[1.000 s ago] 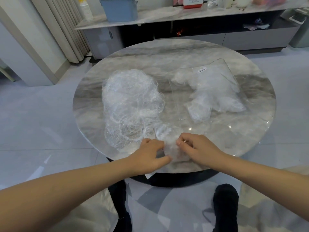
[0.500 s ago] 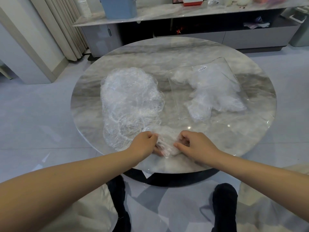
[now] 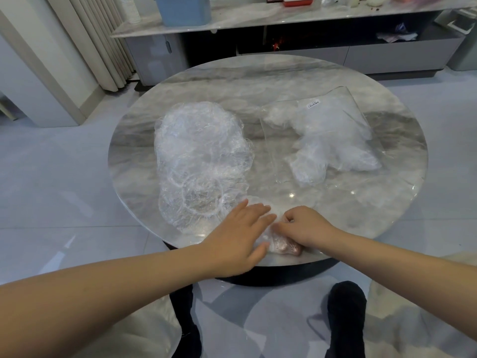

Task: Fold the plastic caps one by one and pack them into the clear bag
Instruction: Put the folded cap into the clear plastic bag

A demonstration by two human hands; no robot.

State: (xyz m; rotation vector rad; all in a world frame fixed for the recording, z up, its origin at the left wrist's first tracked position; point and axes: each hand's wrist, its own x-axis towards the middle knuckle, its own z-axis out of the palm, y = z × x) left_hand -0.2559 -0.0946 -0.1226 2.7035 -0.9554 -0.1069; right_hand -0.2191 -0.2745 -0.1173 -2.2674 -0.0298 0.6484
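A heap of loose crinkled plastic caps [image 3: 201, 161] lies on the left half of the round marble table [image 3: 284, 73]. The clear bag [image 3: 333, 135], with several folded caps inside, lies flat on the right half. One plastic cap [image 3: 277, 242] is bunched at the table's near edge between my hands. My left hand [image 3: 242, 236] lies flat on it with straight fingers. My right hand [image 3: 307, 229] has curled fingers and pinches the cap, its thumb showing through the plastic.
The near table edge runs just below my hands. A low marble-topped TV cabinet [image 3: 284, 24] with a blue box [image 3: 184, 9] stands behind the table. Curtains [image 3: 95, 42] hang at the far left. My dark-clad legs [image 3: 343, 316] show under the table.
My left hand has opened from a curled grip and now presses flat on the cap. The cap has been drawn nearer the table's edge. My right hand keeps its pinch.
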